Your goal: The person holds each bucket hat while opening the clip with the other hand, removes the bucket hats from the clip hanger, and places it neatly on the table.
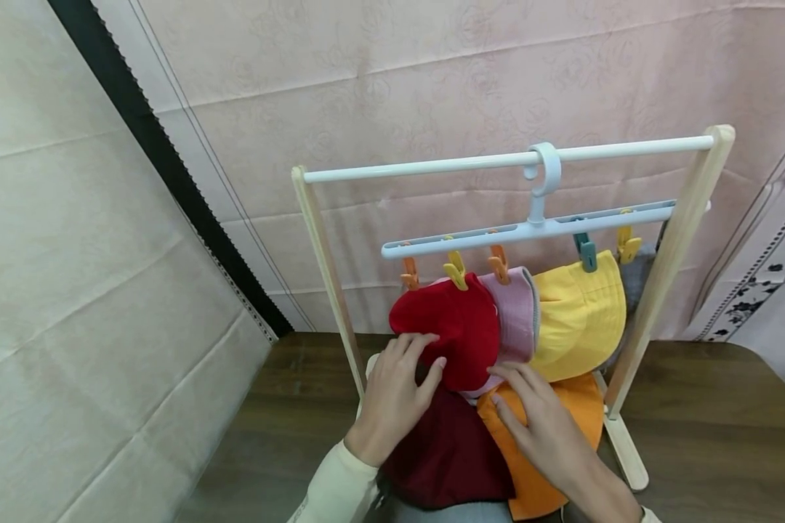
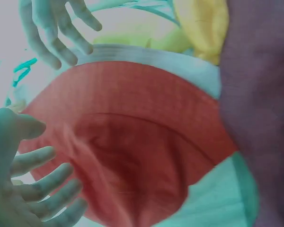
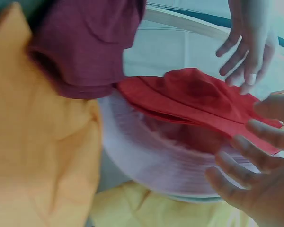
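A red bucket hat [image 1: 458, 330] hangs by clothespins from a light blue clip hanger [image 1: 471, 238]. Just left of its brim, my left hand [image 1: 395, 392] has its fingers spread and loosely bent, with nothing gripped. My right hand [image 1: 543, 421] is before the orange hat [image 1: 578, 403], its fingertips near the red hat's lower right edge; whether they touch is unclear. Both hands, left [image 2: 42, 184] and right [image 3: 260, 170], show loose fingers in the wrist views. Behind the red hat is a lilac hat [image 1: 517, 312]. A maroon hat [image 1: 445, 457] lies low between my forearms.
The hanger hooks over the white bar of a wooden-legged rack [image 1: 677, 261]. A yellow hat [image 1: 578, 312] and a grey hat [image 1: 637, 280] hang at its right. Orange, yellow and teal clothespins [image 1: 585, 252] line the hanger. Cloth walls [image 1: 399, 94] rise behind the brown tabletop [image 1: 713, 407].
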`<state>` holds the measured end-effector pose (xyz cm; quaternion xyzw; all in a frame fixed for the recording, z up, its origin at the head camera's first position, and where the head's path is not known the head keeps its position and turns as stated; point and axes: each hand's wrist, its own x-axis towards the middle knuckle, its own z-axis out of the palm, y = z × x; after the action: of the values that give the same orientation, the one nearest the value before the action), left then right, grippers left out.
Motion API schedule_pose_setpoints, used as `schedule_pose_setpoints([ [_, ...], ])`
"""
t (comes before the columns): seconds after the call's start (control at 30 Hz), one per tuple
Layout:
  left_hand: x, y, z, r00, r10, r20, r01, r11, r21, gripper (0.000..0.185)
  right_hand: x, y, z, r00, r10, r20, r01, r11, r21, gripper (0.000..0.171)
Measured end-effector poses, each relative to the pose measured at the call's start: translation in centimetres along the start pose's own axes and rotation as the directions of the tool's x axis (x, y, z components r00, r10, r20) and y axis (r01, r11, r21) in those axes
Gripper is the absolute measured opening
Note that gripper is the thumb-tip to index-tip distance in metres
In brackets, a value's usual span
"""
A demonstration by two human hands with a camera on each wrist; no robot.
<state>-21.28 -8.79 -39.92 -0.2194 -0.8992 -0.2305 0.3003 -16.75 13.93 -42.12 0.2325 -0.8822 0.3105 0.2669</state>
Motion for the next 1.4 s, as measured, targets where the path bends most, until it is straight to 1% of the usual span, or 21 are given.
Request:
schedule_pose_setpoints([
  [0.1,0.8,0.8,-0.6,0.999,0.014,-0.048,-0.017,0.999,-0.046,0.034,0.9,-0.2,-0.4,0.998,-0.007,-0.069,0.007,1.0,0.002,0.044],
  [0.2,1.6,1.6,-1.2,0.997,0.021,-0.077,-0.03,0.993,-0.117,0.039,1.8,-0.6,-0.7,0.993,0.002,-0.116,0.002,0.999,0.033,0.046],
  [0.33,2.5,2.9,-2.0,0.995,0.022,-0.096,-0.044,0.972,-0.232,0.049,3.0,-1.1,-1.0,0.983,-0.03,-0.18,0.042,0.997,0.063,0.05],
  [0.43,3.2,3.9,-2.5,0.994,0.025,-0.106,-0.055,0.954,-0.293,0.057,3.9,-1.5,-1.1,0.97,-0.073,-0.231,0.085,0.996,0.042,0.054],
  [0.57,3.9,4.9,-2.9,0.995,0.007,-0.096,-0.041,0.935,-0.352,0.064,4.8,-1.8,-1.2,0.955,-0.096,-0.282,0.099,0.995,-0.005,0.059],
  [0.7,4.4,5.4,-3.0,0.997,-0.026,-0.068,-0.002,0.921,-0.39,0.069,5.4,-2.0,-1.1,0.951,-0.084,-0.296,0.077,0.996,-0.034,0.059],
  [0.8,4.9,5.5,-3.0,0.998,-0.055,-0.044,0.032,0.911,-0.41,0.074,5.7,-2.1,-1.0,0.951,-0.066,-0.301,0.06,0.998,-0.03,0.059],
  [0.9,5.6,5.6,-2.9,0.995,-0.094,-0.018,0.076,0.895,-0.439,0.076,5.8,-2.1,-1.1,0.948,-0.051,-0.315,0.047,0.999,-0.02,0.058],
  [1.0,6.4,5.6,-2.5,0.99,-0.142,0.009,0.13,0.877,-0.463,0.074,5.9,-1.9,-1.4,0.939,-0.04,-0.341,0.037,0.999,-0.017,0.057],
  [1.1,7.3,5.4,-2.1,0.981,-0.192,0.011,0.176,0.87,-0.46,0.069,5.9,-1.6,-1.7,0.931,-0.036,-0.363,0.03,0.999,-0.021,0.055],
  [1.17,7.8,5.3,-1.8,0.975,-0.221,-0.011,0.193,0.872,-0.45,0.062,5.9,-1.4,-1.8,0.929,-0.032,-0.368,0.024,0.999,-0.025,0.053],
  [1.27,8.4,5.2,-1.3,0.965,-0.256,-0.063,0.203,0.872,-0.446,0.05,5.8,-1.1,-1.9,0.927,-0.016,-0.375,0.005,1.0,-0.029,0.051],
  [1.4,9.0,5.0,-1.0,0.953,-0.276,-0.125,0.183,0.853,-0.489,0.037,5.8,-0.7,-2.0,0.921,0.009,-0.39,-0.026,0.999,-0.039,0.051],
])
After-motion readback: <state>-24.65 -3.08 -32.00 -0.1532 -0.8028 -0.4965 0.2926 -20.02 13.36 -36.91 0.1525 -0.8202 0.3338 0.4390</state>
